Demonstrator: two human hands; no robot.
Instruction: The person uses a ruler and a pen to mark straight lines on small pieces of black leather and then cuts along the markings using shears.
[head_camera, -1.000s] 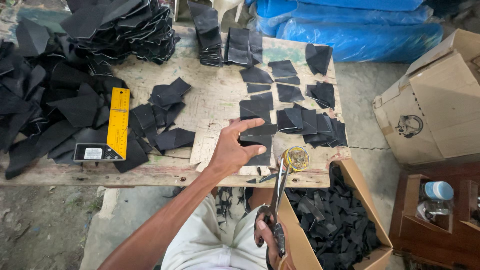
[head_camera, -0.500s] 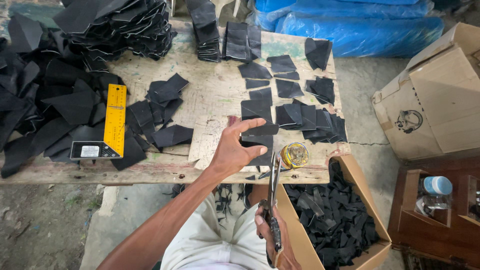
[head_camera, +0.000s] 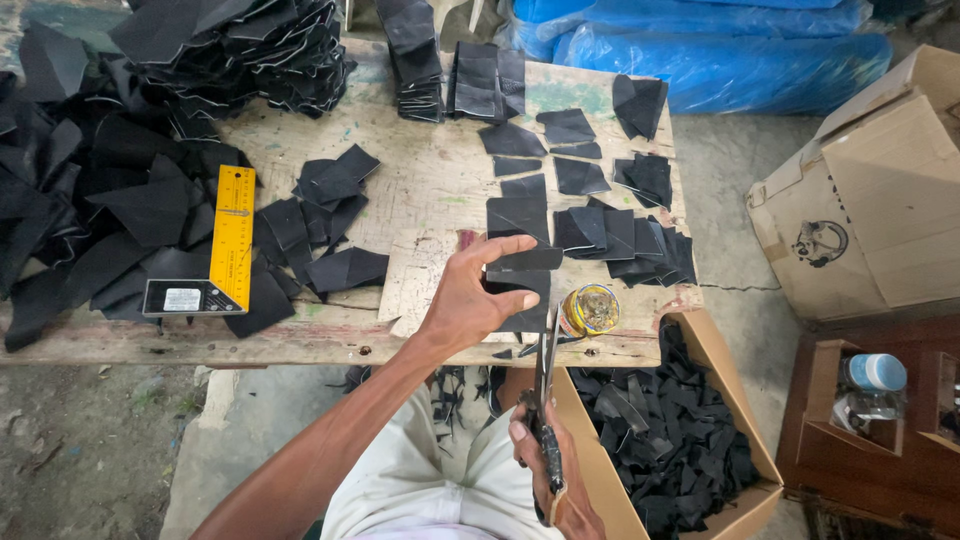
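Observation:
My left hand (head_camera: 478, 295) pinches a black rectangular rubber piece (head_camera: 525, 290) at the near edge of the wooden table (head_camera: 420, 190), thumb and fingers around its left side. My right hand (head_camera: 545, 455) is low over my lap, closed on the dark handles of long scissors (head_camera: 545, 385), whose blades point up at the lower edge of that piece. A small round tin (head_camera: 590, 308) sits just right of the piece. More black cut pieces (head_camera: 620, 235) lie in rows beyond it.
A yellow square ruler (head_camera: 225, 245) lies left among black offcuts (head_camera: 90, 200). Stacks of black sheets (head_camera: 240, 45) fill the back. A cardboard box of black scraps (head_camera: 670, 440) stands at my right; a shut carton (head_camera: 870, 200) and a water bottle (head_camera: 872, 385) sit further right.
My left hand went from flat on the table to lifting and gripping a black piece. The scissors swung left, their blades now meeting the piece's lower edge.

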